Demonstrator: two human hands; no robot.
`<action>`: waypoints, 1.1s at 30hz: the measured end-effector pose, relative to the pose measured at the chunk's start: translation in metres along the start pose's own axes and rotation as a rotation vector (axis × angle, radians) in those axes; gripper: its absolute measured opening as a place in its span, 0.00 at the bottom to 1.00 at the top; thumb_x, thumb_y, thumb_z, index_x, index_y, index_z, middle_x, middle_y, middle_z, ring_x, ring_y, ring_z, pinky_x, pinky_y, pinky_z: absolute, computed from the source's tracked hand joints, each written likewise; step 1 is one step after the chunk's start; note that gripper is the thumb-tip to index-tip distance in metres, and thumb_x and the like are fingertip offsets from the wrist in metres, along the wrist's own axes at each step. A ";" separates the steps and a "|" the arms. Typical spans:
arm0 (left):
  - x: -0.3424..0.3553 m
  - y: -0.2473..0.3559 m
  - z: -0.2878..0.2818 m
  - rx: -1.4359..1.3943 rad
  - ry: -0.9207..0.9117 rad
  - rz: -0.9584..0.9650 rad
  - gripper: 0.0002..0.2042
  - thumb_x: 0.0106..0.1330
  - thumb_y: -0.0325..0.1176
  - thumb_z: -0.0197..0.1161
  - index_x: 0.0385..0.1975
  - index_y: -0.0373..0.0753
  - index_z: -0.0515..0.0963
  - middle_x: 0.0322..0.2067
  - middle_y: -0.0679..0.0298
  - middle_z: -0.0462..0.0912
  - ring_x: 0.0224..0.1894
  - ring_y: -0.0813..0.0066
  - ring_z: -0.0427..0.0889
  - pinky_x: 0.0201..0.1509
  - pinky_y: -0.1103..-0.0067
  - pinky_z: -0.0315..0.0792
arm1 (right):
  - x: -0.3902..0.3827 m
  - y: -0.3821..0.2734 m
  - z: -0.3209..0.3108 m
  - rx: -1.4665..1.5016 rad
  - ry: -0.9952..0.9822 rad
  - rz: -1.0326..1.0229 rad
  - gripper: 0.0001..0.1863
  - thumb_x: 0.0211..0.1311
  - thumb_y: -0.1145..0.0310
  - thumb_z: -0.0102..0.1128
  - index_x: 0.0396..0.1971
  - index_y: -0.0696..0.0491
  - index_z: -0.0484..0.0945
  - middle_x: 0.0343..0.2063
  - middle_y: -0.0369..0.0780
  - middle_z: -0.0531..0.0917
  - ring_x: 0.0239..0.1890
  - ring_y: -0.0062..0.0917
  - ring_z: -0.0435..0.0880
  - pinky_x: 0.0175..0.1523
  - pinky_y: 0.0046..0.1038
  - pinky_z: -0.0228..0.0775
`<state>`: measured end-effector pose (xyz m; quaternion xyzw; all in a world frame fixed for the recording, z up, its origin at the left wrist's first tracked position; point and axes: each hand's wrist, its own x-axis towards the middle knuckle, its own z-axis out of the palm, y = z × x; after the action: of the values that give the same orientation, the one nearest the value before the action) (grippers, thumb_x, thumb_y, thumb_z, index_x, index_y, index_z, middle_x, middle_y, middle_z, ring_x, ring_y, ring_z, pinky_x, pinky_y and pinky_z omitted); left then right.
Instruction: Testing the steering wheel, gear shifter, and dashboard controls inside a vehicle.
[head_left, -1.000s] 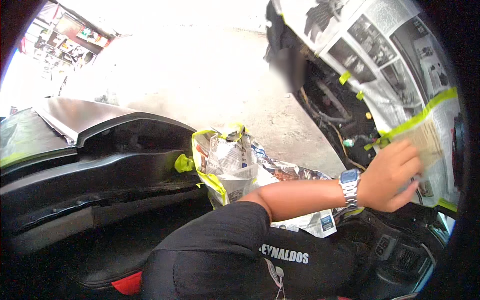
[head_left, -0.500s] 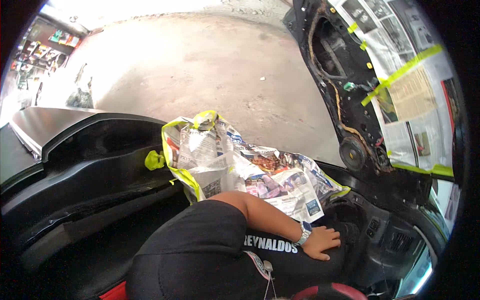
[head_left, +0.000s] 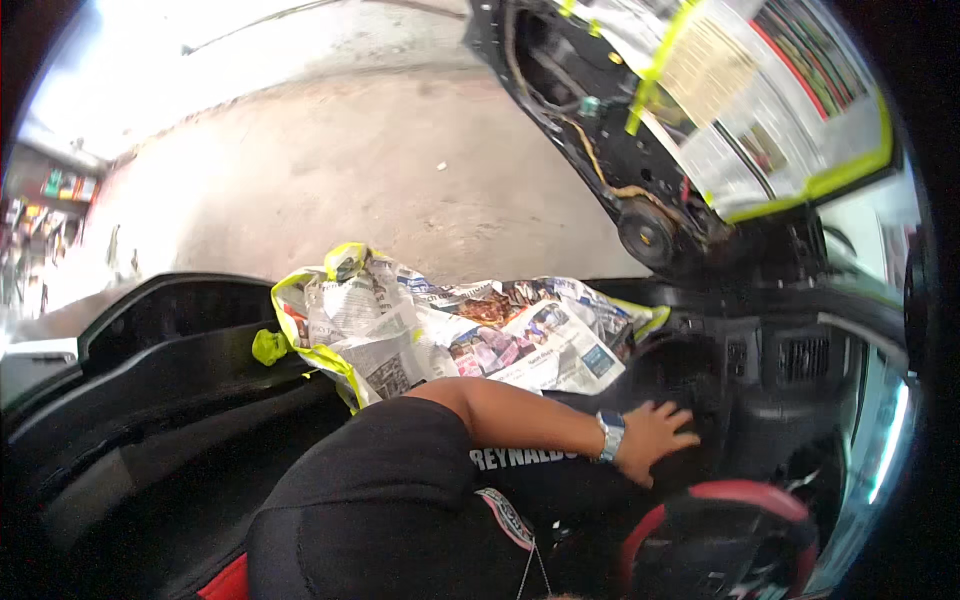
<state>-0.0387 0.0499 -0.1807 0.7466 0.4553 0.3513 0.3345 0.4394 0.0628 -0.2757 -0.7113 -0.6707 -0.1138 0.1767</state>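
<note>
My left hand (head_left: 655, 440), with a silver wristwatch (head_left: 611, 436), is stretched out over my dark-clothed leg, its fingers spread and holding nothing. I cannot tell whether it rests on the leg. Beyond the forearm, crumpled newspaper sheets (head_left: 500, 340) edged with yellow-green tape drape over the door sill. A loose wad of that tape (head_left: 268, 347) hangs at their left end. To the hand's lower right is a red-and-black steering wheel (head_left: 735, 490). My right hand is out of view.
An open car door (head_left: 570, 120), its inner panel bare, has a round speaker (head_left: 648, 235) and taped newspaper (head_left: 710, 70) over its upper part. A dashboard air vent (head_left: 803, 358) lies at right. Outside is a pale floor (head_left: 370, 180), with cluttered shelves (head_left: 45, 215) far left.
My view has swung toward the right, so more of the steering wheel and dashboard shows. My left hand has shifted slightly right and up in the picture, its fingers wider apart.
</note>
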 end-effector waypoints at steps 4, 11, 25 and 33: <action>-0.002 -0.004 -0.008 -0.022 0.115 0.051 0.50 0.45 0.51 0.81 0.71 0.49 0.65 0.65 0.43 0.69 0.66 0.41 0.70 0.68 0.54 0.69 | -0.087 0.090 -0.039 -0.128 0.034 0.204 0.23 0.74 0.52 0.57 0.52 0.58 0.82 0.46 0.50 0.87 0.38 0.42 0.88 0.44 0.40 0.81; 0.010 0.012 0.001 0.096 0.015 -0.006 0.49 0.49 0.49 0.80 0.74 0.53 0.61 0.71 0.47 0.61 0.71 0.40 0.65 0.73 0.55 0.64 | -0.238 0.165 -0.037 -0.377 -0.017 0.488 0.24 0.74 0.52 0.57 0.53 0.58 0.82 0.47 0.50 0.87 0.38 0.43 0.88 0.45 0.41 0.81; 0.005 0.005 0.007 0.099 0.095 0.027 0.50 0.48 0.47 0.82 0.74 0.51 0.61 0.70 0.47 0.63 0.69 0.39 0.66 0.73 0.56 0.65 | -0.232 0.145 -0.017 -0.049 0.175 0.692 0.25 0.75 0.53 0.55 0.56 0.60 0.76 0.54 0.53 0.80 0.50 0.41 0.82 0.53 0.42 0.77; -0.006 -0.001 0.002 0.114 0.095 -0.032 0.51 0.51 0.55 0.78 0.76 0.53 0.57 0.70 0.46 0.62 0.70 0.39 0.66 0.75 0.46 0.55 | -0.212 0.148 -0.027 -0.077 0.230 0.672 0.17 0.71 0.62 0.60 0.41 0.64 0.84 0.42 0.54 0.87 0.41 0.42 0.86 0.48 0.40 0.78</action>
<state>-0.0391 0.0444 -0.1837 0.7395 0.5020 0.3544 0.2749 0.5733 -0.1470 -0.3505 -0.8809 -0.3701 -0.1539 0.2518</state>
